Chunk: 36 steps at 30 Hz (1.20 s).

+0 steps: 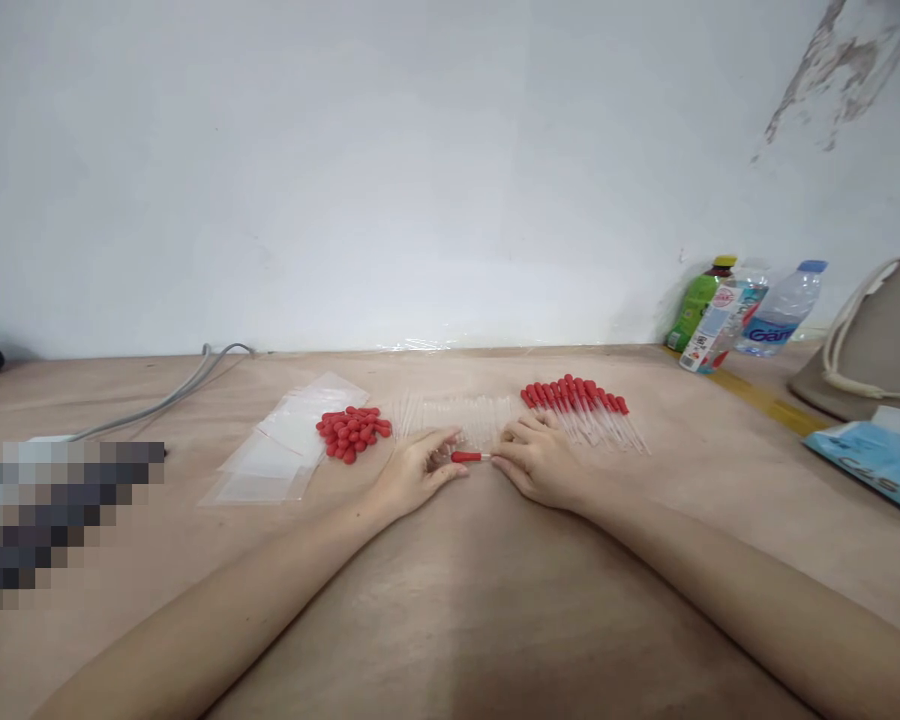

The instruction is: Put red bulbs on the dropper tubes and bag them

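At your far left, a grey cable (172, 397) runs over the table (435, 600), then clear plastic bags (270, 470) lie flat and overlapping, with a pile of red bulbs (352, 432) just beside them. Your left hand (420, 470) comes next, fingers curved, thumb and forefinger spread apart around the rubber end of a dropper (466, 457); whether they touch it, you cannot tell from here. That dropper lies level between your hands, red end toward the left, and your right hand (536, 462) pinches its pale tube at the other end with thumb and forefinger. Beyond your fingers, clear tubes (487, 410) lie in a row. To the right, droppers with red ends (581, 395) are laid side by side, tubes toward you. Farther right, near the wall, lean a green-labelled bottle (694, 310) with a yellow cap, a bottle with a printed label (720, 325) too small to read, and a clear blue-capped bottle (784, 310) marked with letters starting "Ga". At the far right are a beige bag (885, 330) with a cord and a blue packet (877, 455) bearing large, partly readable letters.
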### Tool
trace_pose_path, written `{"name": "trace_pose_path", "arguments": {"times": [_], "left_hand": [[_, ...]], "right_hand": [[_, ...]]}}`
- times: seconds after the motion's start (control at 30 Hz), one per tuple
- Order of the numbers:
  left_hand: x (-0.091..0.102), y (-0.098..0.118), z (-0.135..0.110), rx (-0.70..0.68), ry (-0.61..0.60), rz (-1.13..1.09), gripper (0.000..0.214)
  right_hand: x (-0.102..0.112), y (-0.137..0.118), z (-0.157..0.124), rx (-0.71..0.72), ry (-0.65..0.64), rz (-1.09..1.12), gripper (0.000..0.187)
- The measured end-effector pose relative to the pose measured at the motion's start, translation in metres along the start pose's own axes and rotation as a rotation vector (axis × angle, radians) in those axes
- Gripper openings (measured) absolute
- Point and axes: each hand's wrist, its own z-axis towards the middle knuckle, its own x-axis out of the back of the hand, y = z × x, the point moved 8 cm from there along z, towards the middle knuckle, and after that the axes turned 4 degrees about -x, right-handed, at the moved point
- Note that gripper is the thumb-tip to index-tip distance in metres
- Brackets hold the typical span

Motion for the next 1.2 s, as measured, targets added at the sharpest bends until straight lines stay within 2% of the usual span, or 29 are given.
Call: {"name": "trace_pose_path", "arguments": {"times": [0.07,0.17,0.3,0.4,0.53,0.67,0.77,0.93,1.2], "left_hand": [[0.004,-0.001,-0.001,-0.022,0.035,0.061,0.052],[0.004,0.002,-0.002,-0.074,0.036,0.097,0.042],[-0.006,0.005,-0.001,-0.133,-0.071,0.084,0.024],[-0.012,0.003,0.0,-0.13,-0.122,0.095,0.026],[-0.014,0.0,0.0,-0.094,-0.154,0.131,0.031],[-0.015,-0.001,0.0,-0.075,-0.167,0.139,0.032],[-0.015,-0.002,0.0,-0.066,-0.169,0.135,0.032],[-0.015,-0.002,0.0,-0.055,-0.166,0.141,0.033],[-0.016,-0.005,0.0,-0.04,-0.181,0.157,0.034]], "right_hand": [[0.003,0.014,0.0,-0.095,0.018,-0.023,0.022],[0.011,0.05,-0.001,-0.344,0.049,-0.032,0.024],[0.016,0.103,-0.007,-0.726,-0.009,-0.052,0.03],[0.014,0.125,-0.01,-0.878,-0.054,-0.131,0.031],[0.001,0.127,-0.008,-0.852,-0.095,-0.173,0.036],[-0.006,0.116,-0.005,-0.787,-0.088,-0.195,0.039],[-0.01,0.107,0.0,-0.754,-0.137,-0.214,0.036],[-0.022,0.107,0.004,-0.82,-0.249,-0.282,0.033],[-0.033,0.112,0.007,-0.879,-0.326,-0.288,0.037]]}}
